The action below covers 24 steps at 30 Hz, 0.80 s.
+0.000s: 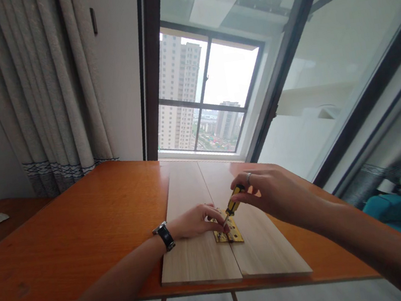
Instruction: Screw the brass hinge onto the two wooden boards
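Across the orange-brown table (95, 231) lie two pale boards (199, 266), a brass-coloured hinge (237, 235) spanning their seam. The right hand (266, 188) grips a yellow-and-black screwdriver (234, 202) slanting down toward it; the left hand (196, 220) curls narrowly by the tip, whether pinching anything I cannot tell. Beyond are a grey curtain (51, 87) and a window (203, 106) showing towers (177, 73).

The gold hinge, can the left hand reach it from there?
Probably yes: the left hand is bent over part of the gold hinge, though the screwdriver comes in close beside it.
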### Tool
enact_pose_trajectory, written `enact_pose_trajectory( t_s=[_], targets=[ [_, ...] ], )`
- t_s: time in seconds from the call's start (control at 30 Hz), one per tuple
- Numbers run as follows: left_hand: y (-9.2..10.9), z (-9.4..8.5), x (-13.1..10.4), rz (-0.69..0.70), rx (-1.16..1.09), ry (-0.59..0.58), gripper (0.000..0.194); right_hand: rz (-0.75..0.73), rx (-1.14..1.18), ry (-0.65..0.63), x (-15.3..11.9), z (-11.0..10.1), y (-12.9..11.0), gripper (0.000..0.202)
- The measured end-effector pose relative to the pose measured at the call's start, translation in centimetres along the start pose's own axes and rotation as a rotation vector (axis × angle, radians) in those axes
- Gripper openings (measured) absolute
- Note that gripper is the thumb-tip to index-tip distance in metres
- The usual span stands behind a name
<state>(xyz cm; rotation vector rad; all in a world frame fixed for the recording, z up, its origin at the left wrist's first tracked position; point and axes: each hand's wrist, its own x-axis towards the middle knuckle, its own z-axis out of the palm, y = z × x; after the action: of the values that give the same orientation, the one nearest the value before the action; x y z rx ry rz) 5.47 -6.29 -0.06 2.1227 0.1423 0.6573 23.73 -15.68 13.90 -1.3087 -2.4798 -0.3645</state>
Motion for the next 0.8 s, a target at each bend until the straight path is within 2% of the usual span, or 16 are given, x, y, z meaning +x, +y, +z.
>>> enact_pose_trajectory(
  t_s=[0.07, 0.13, 0.23, 0.33, 0.43, 0.57, 0.7, 0.8],
  targets=[
    [0.1, 0.0, 0.0, -0.014, 0.0, 0.004, 0.036, -0.097, 0.062, 0.024, -0.1, -0.3, -0.2, 0.015],
    [0.1, 0.0, 0.0, -0.023, 0.001, 0.008, 0.037, -0.133, 0.128, 0.02, -0.2, -0.7, -0.2, 0.021],
    [0.3, 0.1, 0.0, -0.024, -0.001, 0.003, 0.036, -0.073, 0.139, 0.003, -0.2, -0.8, 0.0, 0.019],
    [0.4, 0.1, -0.1, -0.034, -0.008, 0.02, 0.036, 0.014, 0.056, 0.027, 0.1, -0.3, 0.0, 0.012],
    [0.3, 0.0, -0.2, -0.036, -0.021, 0.022, 0.035, 0.033, -0.034, 0.05, 0.5, 0.2, -0.5, 0.014],
    [-0.1, 0.0, -0.2, -0.054, -0.013, 0.024, 0.033, -0.014, 0.0, 0.036, 0.2, 0.2, -0.9, 0.017],
    [-0.3, 0.0, 0.0, -0.048, -0.014, 0.043, 0.033, -0.161, 0.174, -0.059, -0.4, -0.5, -0.6, 0.025],
    [-0.2, 0.1, 0.0, -0.017, -0.021, 0.012, 0.034, -0.141, 0.19, -0.063, -0.6, -0.7, -0.2, 0.016]
  ],
)
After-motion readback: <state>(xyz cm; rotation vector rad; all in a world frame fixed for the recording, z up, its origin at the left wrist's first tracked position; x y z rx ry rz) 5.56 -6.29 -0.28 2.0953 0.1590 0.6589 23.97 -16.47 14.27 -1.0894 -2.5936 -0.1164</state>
